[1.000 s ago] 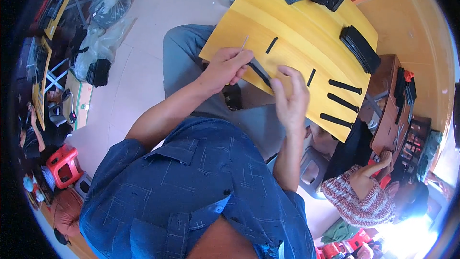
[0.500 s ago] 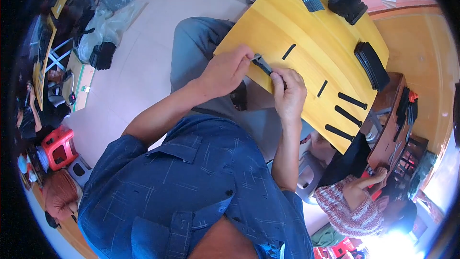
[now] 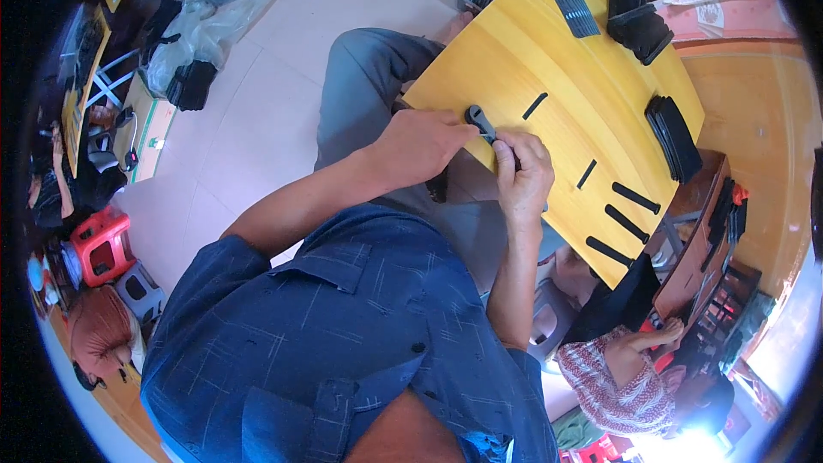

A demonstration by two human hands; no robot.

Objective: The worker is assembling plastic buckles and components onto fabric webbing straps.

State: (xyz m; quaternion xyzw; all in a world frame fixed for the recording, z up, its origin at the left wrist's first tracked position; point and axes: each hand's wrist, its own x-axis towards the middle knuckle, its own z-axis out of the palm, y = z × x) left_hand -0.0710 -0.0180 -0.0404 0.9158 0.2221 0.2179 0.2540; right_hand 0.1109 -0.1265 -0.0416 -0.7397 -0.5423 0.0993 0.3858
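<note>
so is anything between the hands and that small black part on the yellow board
Nothing visible is. The left hand and right hand both already touch the small black part at the near edge of the yellow board; the loose black strips lie farther off.

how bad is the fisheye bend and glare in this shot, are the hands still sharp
Head view: strong fisheye, the yellow table edges curve and a black vignette rings the frame; blown-out glare at the lower right corner beside a seated person; the left hand and right hand at centre are sharp, holding a small black part; soft, even light, only faint shadows under the black strips.
</note>
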